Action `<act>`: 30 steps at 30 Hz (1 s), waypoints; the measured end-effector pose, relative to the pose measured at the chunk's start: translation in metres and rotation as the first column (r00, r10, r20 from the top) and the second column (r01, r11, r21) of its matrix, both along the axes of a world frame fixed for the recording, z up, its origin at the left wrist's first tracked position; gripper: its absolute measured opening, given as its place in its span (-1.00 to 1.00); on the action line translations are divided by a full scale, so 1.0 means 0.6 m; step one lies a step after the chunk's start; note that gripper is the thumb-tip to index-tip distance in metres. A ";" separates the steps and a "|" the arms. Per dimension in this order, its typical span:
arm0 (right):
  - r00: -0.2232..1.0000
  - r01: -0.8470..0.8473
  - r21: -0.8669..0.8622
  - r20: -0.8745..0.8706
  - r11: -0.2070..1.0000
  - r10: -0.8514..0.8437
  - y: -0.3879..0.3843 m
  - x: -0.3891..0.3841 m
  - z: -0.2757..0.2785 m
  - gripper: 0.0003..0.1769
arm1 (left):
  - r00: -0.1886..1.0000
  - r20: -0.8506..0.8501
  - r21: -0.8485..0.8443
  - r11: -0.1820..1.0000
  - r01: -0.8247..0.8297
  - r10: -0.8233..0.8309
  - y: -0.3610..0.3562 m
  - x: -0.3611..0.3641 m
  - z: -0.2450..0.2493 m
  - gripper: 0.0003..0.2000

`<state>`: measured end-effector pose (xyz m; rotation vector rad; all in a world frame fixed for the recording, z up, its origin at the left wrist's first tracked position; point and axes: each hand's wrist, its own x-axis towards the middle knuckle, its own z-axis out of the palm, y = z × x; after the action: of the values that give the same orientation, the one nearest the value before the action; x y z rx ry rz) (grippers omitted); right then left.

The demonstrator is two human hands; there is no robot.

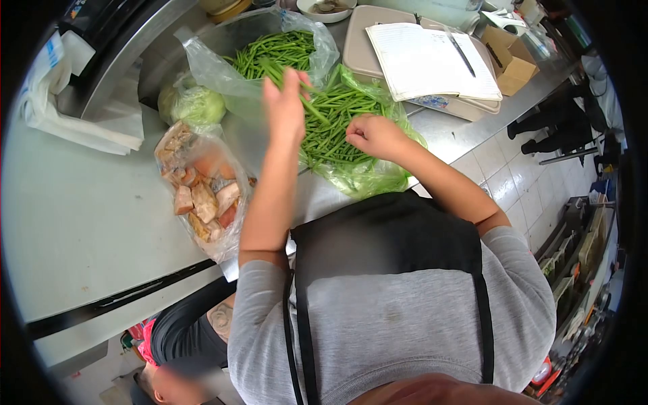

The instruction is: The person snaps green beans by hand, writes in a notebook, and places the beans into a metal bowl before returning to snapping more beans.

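Observation:
My left hand [286, 108] is closed around a small bunch of green beans [275, 71], raised between two plastic bags. Behind it, a clear plastic bag [202, 57] lies open with a heap of green beans [273, 51] inside. My right hand [376, 136] is closed, thumb and fingers pressed together, just over the beans [331, 138] in a green plastic bag [364, 179] close to my apron. Whatever is between my right fingers, if anything, is hidden.
Left of my arm lie a bagged cabbage [194, 102] and a clear bag of meat chunks [206, 199]. An open notebook [425, 61] with a pen rests on a lidded container [358, 40], beside a cardboard box [509, 61]. Another person [192, 344] is at lower left, below the counter edge.

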<state>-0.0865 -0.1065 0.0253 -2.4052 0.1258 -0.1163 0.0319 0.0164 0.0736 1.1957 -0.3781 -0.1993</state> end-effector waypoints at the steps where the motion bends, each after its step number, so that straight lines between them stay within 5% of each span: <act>1: 0.998 0.028 -0.129 0.064 0.991 -0.020 0.001 0.001 -0.017 -0.79 | 0.983 0.174 0.011 0.998 -0.059 0.056 -0.001 0.020 0.029 -0.91; 3: 0.989 0.102 -0.295 0.131 0.950 -0.066 0.000 0.007 -0.037 -0.79 | 0.803 0.557 -0.055 0.974 -0.220 0.213 -0.011 0.066 0.067 -0.86; 6: 0.988 0.151 -0.384 0.092 0.911 -0.125 0.003 0.018 -0.045 -0.81 | 0.598 0.780 0.151 0.870 -0.469 0.187 -0.013 0.120 0.098 -0.79; 9: 0.996 0.092 -0.392 0.027 0.915 -0.088 -0.001 0.024 -0.043 -0.82 | 0.449 0.892 0.407 0.548 -0.731 -0.063 -0.013 0.184 0.053 -0.68; 12: 0.988 0.130 -0.268 0.120 0.955 -0.101 -0.012 0.023 -0.044 -0.81 | 0.377 0.925 0.347 0.530 -0.774 -0.056 -0.002 0.140 0.011 -0.58; 14: 0.967 0.197 -0.045 0.175 0.979 -0.187 -0.016 0.020 -0.017 -0.81 | 0.778 0.614 0.561 0.769 -0.308 -0.136 -0.004 0.057 -0.004 -0.60; 15: 0.958 0.217 0.134 0.161 0.967 -0.237 -0.013 0.017 0.012 -0.84 | 0.873 0.423 0.583 0.811 -0.055 -0.244 -0.008 0.026 -0.026 -0.64; 16: 0.954 0.200 0.240 0.174 0.950 -0.245 -0.013 0.018 0.014 -0.84 | 0.906 0.213 0.544 0.815 0.202 -0.367 -0.011 -0.002 -0.049 -0.68; 18: 0.943 0.157 0.436 0.200 0.886 -0.265 -0.028 0.031 0.013 -0.84 | 0.883 -0.056 0.384 0.806 0.451 -0.467 -0.022 -0.048 -0.066 -0.70; 19: 0.947 0.088 0.578 0.204 0.811 -0.248 -0.029 0.038 0.007 -0.83 | 0.874 0.023 0.444 0.788 0.427 -0.486 -0.025 -0.057 -0.070 -0.75; 26: 0.973 0.061 0.697 0.118 0.714 -0.199 -0.034 0.027 0.044 -0.85 | 0.774 0.354 0.742 0.661 0.108 -0.525 -0.004 -0.055 -0.036 -0.85; 28: 0.979 0.096 0.764 0.045 0.638 -0.200 -0.040 0.026 0.044 -0.83 | 0.784 0.251 0.667 0.688 0.285 -0.568 -0.004 -0.055 -0.044 -0.84; 30: 0.967 0.042 0.720 0.145 0.693 -0.209 -0.036 0.027 0.038 -0.84 | 0.789 0.032 0.535 0.677 0.505 -0.614 -0.002 -0.058 -0.045 -0.83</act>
<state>-0.0701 -0.1280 0.0479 -1.5786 0.1948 -0.3309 -0.0029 0.0154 0.0468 1.5966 -0.9340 -0.7584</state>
